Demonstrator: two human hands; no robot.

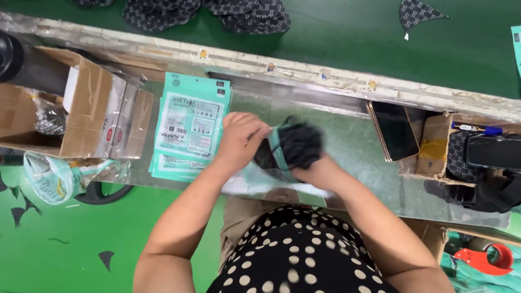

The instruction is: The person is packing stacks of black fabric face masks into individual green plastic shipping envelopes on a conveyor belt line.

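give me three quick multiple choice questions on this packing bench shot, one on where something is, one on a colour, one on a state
1. Where does the stack of teal pouches lie?
A. between the open cardboard box and the left hand
B. on the floor
C. on top of the phone

2. What colour is the belt beyond the bench rail?
A. red
B. dark green
C. white

3. What is the state of the phone on the bench?
A. screen lit
B. screen dark, lying flat
C. held in the right hand

Answers:
1. A, the pouches sit on the bench just right of the box and left of the hand.
2. B, the surface carrying the dark patterned pieces is dark green.
3. B, its screen is black and no hand touches it; the right hand is on the dark bundle.
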